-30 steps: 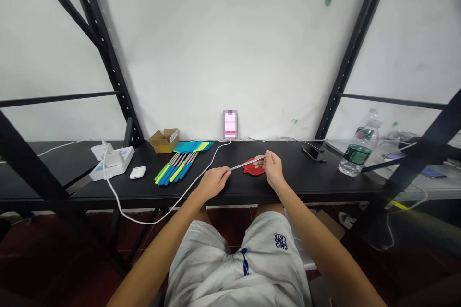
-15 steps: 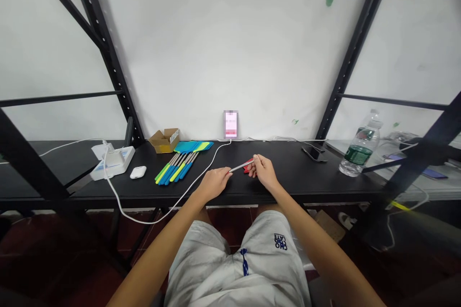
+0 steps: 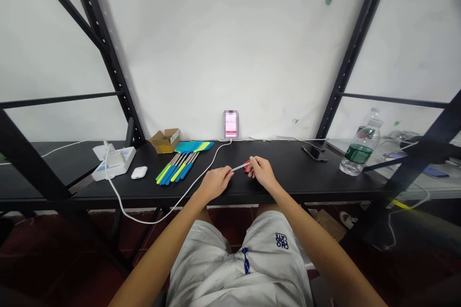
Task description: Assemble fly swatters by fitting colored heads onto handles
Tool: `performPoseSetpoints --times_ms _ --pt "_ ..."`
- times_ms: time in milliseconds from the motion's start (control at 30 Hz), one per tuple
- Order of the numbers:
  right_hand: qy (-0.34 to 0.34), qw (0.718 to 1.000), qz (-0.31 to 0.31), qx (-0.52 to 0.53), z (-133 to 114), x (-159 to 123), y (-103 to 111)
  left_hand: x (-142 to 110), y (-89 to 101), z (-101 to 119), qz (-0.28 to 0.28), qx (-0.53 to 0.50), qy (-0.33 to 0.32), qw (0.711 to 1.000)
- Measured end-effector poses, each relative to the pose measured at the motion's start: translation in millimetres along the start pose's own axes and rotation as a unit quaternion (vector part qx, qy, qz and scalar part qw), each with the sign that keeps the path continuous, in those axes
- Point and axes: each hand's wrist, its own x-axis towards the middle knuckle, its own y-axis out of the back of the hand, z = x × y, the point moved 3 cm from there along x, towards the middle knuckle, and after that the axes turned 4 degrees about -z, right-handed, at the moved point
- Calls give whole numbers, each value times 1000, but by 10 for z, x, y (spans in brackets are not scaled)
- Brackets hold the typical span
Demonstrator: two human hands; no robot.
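Note:
My left hand (image 3: 215, 184) is closed around one end of a thin silver rod (image 3: 239, 167) held just above the black table. My right hand (image 3: 261, 171) pinches the rod's other end between thumb and fingers, its remaining fingers curled. Only a short length of rod shows between the hands. A flat red piece (image 3: 247, 168) peeks out beside my right fingers, mostly hidden by them; whether it joins the rod I cannot tell. Left of my hands lies a row of several fly swatters (image 3: 183, 159) with blue and yellow-green heads and handles and silver shafts.
On the left stand an open cardboard box (image 3: 164, 141), a white earbud case (image 3: 139, 172) and a white power strip (image 3: 114, 165). A white cable (image 3: 158, 221) loops over the table's front edge. A phone (image 3: 231, 124) leans on the wall. Rightward are another phone (image 3: 314, 153) and water bottles (image 3: 359, 151).
My right hand has moved left, closer to my left hand, and the visible stretch of rod between them has shortened. The red piece is now mostly covered. My left hand has hardly moved.

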Motion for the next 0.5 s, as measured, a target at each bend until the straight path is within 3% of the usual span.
performPoseSetpoints --times_ms 500 --pt "39 999 12 -30 -10 -16 -6 18 -24 6 -7 47 54 997"
